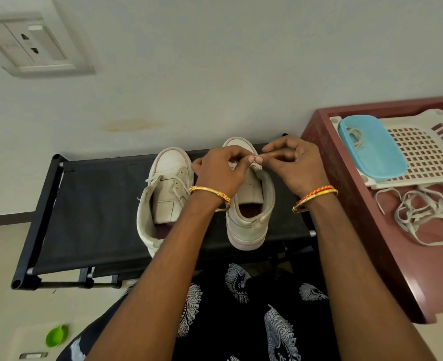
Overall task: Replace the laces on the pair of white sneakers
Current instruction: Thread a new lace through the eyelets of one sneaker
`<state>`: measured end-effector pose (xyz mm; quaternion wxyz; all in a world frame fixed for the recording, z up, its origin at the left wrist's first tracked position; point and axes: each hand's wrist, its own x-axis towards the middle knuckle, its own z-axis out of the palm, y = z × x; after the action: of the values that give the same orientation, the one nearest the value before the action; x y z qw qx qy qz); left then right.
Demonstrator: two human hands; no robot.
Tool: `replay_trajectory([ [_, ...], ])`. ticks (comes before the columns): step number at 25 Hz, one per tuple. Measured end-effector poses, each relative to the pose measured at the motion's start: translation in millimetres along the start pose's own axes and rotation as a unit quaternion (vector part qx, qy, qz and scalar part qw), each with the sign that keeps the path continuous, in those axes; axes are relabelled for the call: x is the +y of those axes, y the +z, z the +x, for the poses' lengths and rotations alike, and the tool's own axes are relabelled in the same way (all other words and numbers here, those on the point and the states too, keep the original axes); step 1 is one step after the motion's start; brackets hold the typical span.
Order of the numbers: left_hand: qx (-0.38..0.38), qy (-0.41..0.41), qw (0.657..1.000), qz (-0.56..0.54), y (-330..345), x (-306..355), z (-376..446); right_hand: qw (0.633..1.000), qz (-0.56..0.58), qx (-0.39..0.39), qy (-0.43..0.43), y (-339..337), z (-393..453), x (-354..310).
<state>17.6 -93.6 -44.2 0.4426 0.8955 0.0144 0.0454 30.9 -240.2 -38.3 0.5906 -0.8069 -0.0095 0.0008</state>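
Two white high-top sneakers stand side by side on a black fabric shoe rack (90,204), toes pointing away from me. The left sneaker (168,194) has a loose white lace in its eyelets. Both hands work over the front of the right sneaker (246,220). My left hand (220,170) and my right hand (296,165) meet fingertip to fingertip, pinching a thin white lace (257,155) between them. My hands hide most of this sneaker's eyelets and lace.
A maroon table (366,230) stands at the right. On it lie a loose pile of pale laces (429,217), a white perforated tray (423,152) and a blue tub (371,147) holding more lace. A green object (56,336) lies on the floor, lower left.
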Motion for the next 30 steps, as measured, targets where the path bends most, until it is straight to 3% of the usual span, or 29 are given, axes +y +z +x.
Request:
replay_trajectory([
  [3, 0.029, -0.027, 0.999, -0.013, -1, -2, 0, 1.0, -0.029, 0.01, 0.006, 3, 1, 0],
  [6, 0.055, -0.053, 0.997, -0.023, 2, 1, -2, 0.985, -0.158, -0.057, 0.032, 7, -3, 4],
  [8, 0.028, -0.053, 0.998, 0.018, 7, 8, -6, 0.968, -0.241, -0.058, 0.029, 12, -5, 6],
  [13, 0.025, -0.054, 0.989, 0.132, 15, 8, -7, 0.954, -0.29, -0.021, 0.067, 22, -5, -1],
  [21, 0.015, -0.046, 0.979, 0.198, 17, 4, -3, 0.981, -0.145, -0.017, 0.128, 5, -3, 9],
  [30, -0.006, -0.025, 0.978, 0.206, 25, 5, 1, 0.978, -0.032, -0.043, 0.204, -1, 2, 8],
])
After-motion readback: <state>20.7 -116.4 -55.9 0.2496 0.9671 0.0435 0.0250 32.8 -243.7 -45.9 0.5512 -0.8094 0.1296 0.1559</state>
